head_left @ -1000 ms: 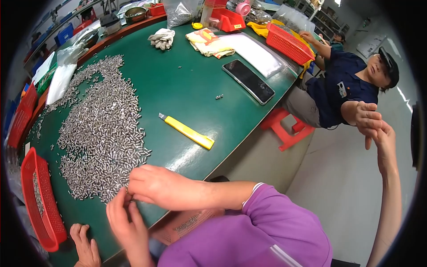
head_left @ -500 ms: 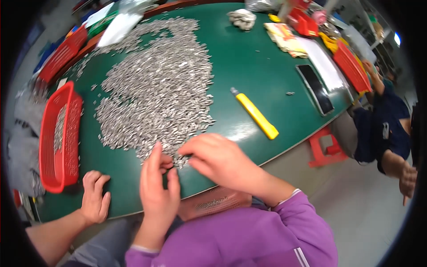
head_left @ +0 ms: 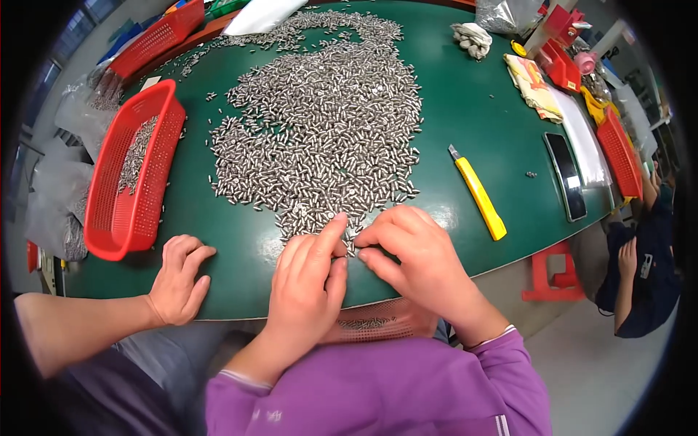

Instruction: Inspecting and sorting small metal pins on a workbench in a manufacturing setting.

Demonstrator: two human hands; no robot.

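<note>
A wide pile of small silvery metal pins with pointed ends (head_left: 327,123) covers the green table, narrowing to a tip at its near edge. My left hand (head_left: 309,272) is at that tip, fingers stretched forward and thumb apart, index fingertip against the pins. Opposite it, my right hand (head_left: 418,251) has its fingers bent, with thumb and index tips slightly apart beside a few pins. Nothing shows held in either hand. Below the table edge, between my forearms, a pinkish-red basket (head_left: 374,330) contains more pins.
Another person's hand (head_left: 178,280) rests on the table at left, near a red perforated basket (head_left: 131,225) with pins. A yellow utility knife (head_left: 480,200), blade showing, a phone (head_left: 565,176) and white gloves (head_left: 472,40) lie to the right. Another person (head_left: 643,269) is at far right.
The view has shifted, so the table sits further right and higher in the picture. My hands stay at the pile's near tip, my right fingers slightly lower around the pins.
</note>
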